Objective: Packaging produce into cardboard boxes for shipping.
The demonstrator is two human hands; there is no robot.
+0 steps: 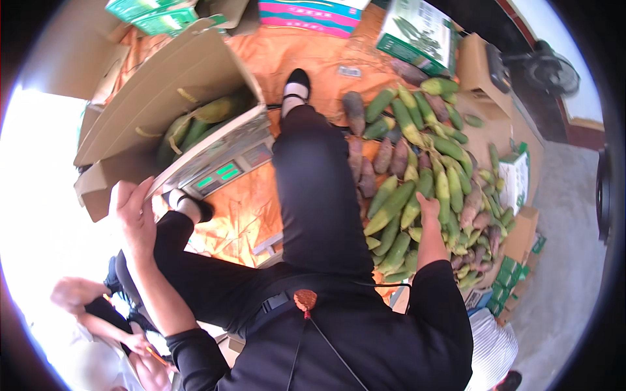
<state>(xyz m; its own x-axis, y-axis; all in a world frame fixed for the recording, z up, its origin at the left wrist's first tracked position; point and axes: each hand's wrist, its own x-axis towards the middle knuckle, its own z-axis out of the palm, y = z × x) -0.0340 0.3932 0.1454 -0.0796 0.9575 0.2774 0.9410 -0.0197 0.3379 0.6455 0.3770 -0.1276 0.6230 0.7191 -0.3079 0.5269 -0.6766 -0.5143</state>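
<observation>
On the person's left side, the left hand point(135, 212) grasps with its fingers the near edge of an open cardboard box point(166, 85). Inside this box lie some long green vegetables point(194, 133), and just beside its wall there is a panel point(220, 176) with green lit displays. On the right side, the right hand point(430, 210) is at a large pile of green and purplish roots point(390, 213); whether its fingers are closed on one root, I cannot tell. An orange sheet point(238, 225) lies below.

L fisheye cam looks dn from head.
</observation>
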